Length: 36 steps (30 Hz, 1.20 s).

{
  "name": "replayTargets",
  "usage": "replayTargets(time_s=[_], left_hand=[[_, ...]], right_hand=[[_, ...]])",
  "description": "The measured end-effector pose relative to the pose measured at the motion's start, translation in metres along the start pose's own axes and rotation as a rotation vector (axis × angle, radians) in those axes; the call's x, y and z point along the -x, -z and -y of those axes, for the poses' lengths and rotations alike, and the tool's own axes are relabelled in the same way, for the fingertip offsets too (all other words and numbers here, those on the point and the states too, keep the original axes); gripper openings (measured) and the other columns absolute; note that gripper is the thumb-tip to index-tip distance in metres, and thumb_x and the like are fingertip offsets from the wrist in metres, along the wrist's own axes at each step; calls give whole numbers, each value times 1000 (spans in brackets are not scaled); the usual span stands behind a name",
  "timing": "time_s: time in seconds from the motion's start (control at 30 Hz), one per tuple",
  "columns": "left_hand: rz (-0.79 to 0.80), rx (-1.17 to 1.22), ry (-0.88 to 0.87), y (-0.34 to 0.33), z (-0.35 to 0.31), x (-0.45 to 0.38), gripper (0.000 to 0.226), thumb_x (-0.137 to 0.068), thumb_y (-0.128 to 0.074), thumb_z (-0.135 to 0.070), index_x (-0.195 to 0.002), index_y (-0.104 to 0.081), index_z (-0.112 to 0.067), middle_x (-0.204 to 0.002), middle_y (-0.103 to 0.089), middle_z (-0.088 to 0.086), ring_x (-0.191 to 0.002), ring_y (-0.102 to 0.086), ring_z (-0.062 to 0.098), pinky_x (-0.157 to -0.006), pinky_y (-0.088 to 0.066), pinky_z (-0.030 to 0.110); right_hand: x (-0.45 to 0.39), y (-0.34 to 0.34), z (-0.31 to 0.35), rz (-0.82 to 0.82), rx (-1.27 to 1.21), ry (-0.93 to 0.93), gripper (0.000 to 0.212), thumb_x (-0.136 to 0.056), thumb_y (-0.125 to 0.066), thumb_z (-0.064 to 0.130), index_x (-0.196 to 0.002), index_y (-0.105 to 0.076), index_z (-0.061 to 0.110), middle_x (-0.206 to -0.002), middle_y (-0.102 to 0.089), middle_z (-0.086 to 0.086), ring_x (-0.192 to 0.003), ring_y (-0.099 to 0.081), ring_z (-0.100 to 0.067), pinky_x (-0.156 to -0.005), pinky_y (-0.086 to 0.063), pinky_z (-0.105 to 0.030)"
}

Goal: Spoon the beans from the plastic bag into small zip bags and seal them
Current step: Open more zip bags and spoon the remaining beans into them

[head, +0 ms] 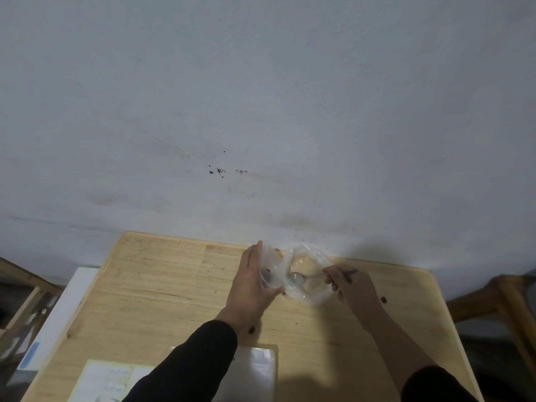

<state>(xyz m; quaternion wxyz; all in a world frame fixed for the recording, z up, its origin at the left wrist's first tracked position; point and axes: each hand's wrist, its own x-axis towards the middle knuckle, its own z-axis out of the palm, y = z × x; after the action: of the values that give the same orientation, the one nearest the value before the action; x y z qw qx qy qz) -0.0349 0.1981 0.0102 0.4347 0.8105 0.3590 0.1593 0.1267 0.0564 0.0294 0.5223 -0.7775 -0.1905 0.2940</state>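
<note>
My left hand [251, 281] holds a small clear zip bag [271, 272] upright near the far edge of the wooden table [150, 297]; a few dark beans show inside it. Right of it lies the larger clear plastic bag [311, 282], crumpled and open. My right hand [346, 284] grips the handle of a metal spoon [298, 278], whose bowl lies at the plastic bag's mouth, close to the zip bag. I cannot tell whether the spoon carries beans. Two loose dark beans [251, 330] lie on the table, one by each wrist.
A stack of clear zip bags [256, 369] and a printed paper sheet [107, 381] lie at the table's near edge. A white board [66, 311] leans at the left side. Wooden furniture stands at left and right. A grey wall rises behind the table.
</note>
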Motion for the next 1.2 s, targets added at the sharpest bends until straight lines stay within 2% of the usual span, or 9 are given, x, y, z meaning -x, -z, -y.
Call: replayTargets(time_s=[0.23,0.33,0.47,0.63,0.73,0.83,1.03,1.2], left_hand=[[14,-1,36,-5,5,-5,107,-66,-83,-31,-148,-13,-27,-136,-23,-21,-117,-20,-14,-81,-16,-13],[13,-13,25,-5,6,-4,104,-66,-83,-30,-146,-17,-26,-130,-25,-22,-119,-24,-10,-82,-18,-12],[10,-22,10,-4,7,-3,107,-63,-85,-29,-147,-18,-24,-128,-24,-22,-115,-22,-13,-82,-17,-12],[10,-21,-12,-4,7,-3,105,-63,-85,-36,-145,-21,-25,-126,-26,-23,-114,-24,-12,-84,-19,-11],[12,-38,-17,-4,7,-2,107,-65,-83,-41,-147,-17,-24,-138,-28,-14,-116,-23,-12,-85,-17,-11],[18,-47,-14,-4,7,-2,109,-65,-82,-45,-148,-15,-25,-142,-27,-13,-119,-23,-12,-84,-19,-11],[19,-28,-15,-1,7,1,108,-65,-83,-43,-147,-14,-27,-139,-26,-17,-116,-23,-14,-83,-19,-12],[16,-15,-18,1,6,4,109,-64,-83,-42,-148,-15,-25,-130,-23,-24,-115,-20,-16,-84,-16,-12]], right_hand=[[-3,0,-14,51,-15,-60,21,-93,-54,13,-83,-72,6,-61,-62,-4,-44,-45,-6,-40,-36,-16],[-3,-1,-18,23,9,-81,23,-92,-55,15,-81,-72,3,-57,-61,-3,-42,-45,-6,-39,-35,-16],[-2,0,-24,-30,-4,-135,23,-90,-58,16,-74,-72,6,-61,-63,-11,-44,-45,-9,-40,-37,-18],[-3,-3,-26,-86,-60,-171,23,-90,-58,19,-74,-71,8,-61,-66,-5,-44,-45,-8,-42,-38,-19],[-4,-3,-26,-116,-86,-168,24,-91,-57,21,-78,-72,8,-63,-66,-5,-43,-46,-7,-43,-39,-19],[-4,-3,-26,-157,-151,-159,23,-92,-56,20,-80,-72,8,-62,-66,-3,-42,-45,-5,-42,-39,-16],[-5,2,-25,-196,-259,-186,20,-91,-57,18,-81,-72,9,-61,-66,-3,-46,-48,-6,-41,-38,-15],[-5,7,-16,-224,-286,-170,20,-92,-55,14,-83,-70,4,-54,-61,1,-41,-44,-3,-37,-34,-13]])
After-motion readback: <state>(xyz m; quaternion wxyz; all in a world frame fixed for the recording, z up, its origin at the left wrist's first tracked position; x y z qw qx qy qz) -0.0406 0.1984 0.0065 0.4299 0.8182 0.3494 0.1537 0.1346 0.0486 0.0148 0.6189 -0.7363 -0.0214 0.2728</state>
